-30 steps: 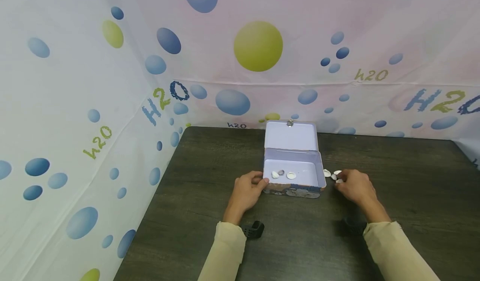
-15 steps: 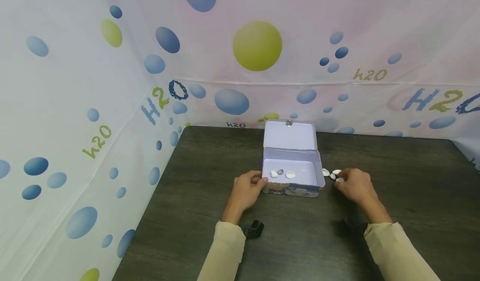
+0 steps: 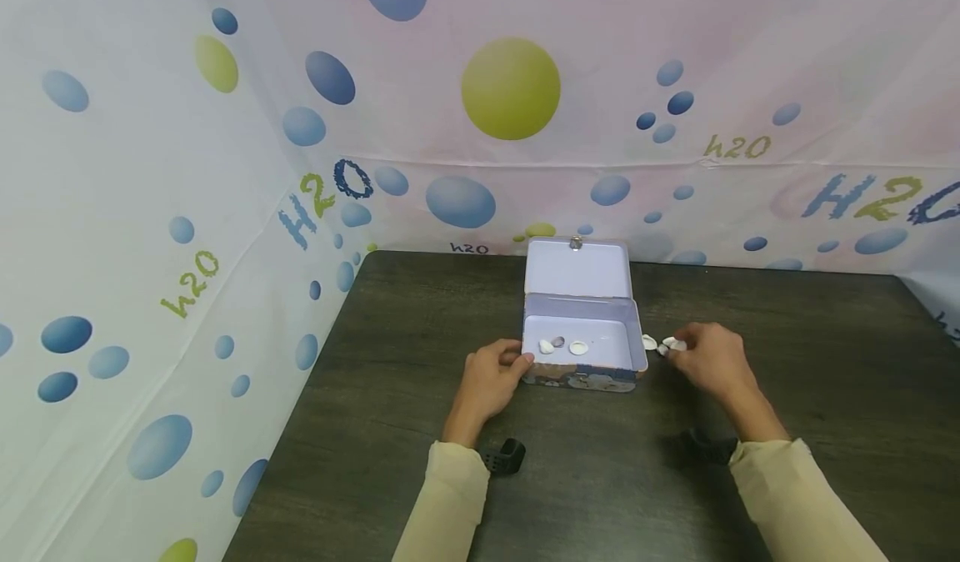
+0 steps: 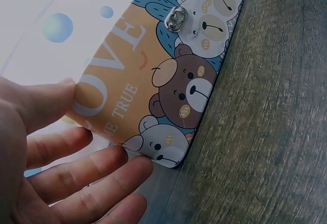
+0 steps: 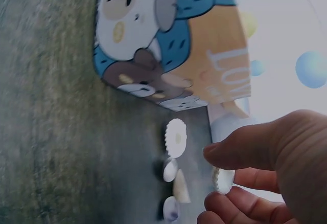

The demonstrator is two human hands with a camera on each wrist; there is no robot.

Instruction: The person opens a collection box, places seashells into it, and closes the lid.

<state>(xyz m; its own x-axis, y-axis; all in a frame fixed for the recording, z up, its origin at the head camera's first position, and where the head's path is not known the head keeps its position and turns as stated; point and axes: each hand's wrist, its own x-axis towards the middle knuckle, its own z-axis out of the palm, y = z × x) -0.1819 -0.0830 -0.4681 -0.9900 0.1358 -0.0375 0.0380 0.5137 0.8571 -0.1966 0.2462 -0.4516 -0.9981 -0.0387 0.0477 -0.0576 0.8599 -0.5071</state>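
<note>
An open tin box point(image 3: 613, 352) with a white inside and bear pictures on its front stands on the dark table. Three seashells point(image 3: 578, 348) lie in it, two whitish and one greyish. My left hand point(image 3: 487, 381) holds the box at its front left corner, thumb point(image 4: 51, 101) at the front rim and fingers point(image 4: 102, 165) along the side. Right of the box, my right hand point(image 3: 716, 363) pinches a white ridged shell point(image 5: 224, 181) between thumb and fingers, just above the table. Several more shells point(image 5: 176, 138) lie in a row beside the box's right side.
The box's hinged lid point(image 3: 577, 268) stands raised at the back, its metal clasp point(image 3: 576, 243) on top. A dark wood-grain table point(image 3: 600, 479) reaches back to a wall sheet point(image 3: 420, 87) with blue and green dots. Black bands point(image 3: 504, 457) circle both wrists.
My right hand has picked up a shell and shifted slightly up and away from the table. The left hand stays at the box corner. The head view has drifted slightly.
</note>
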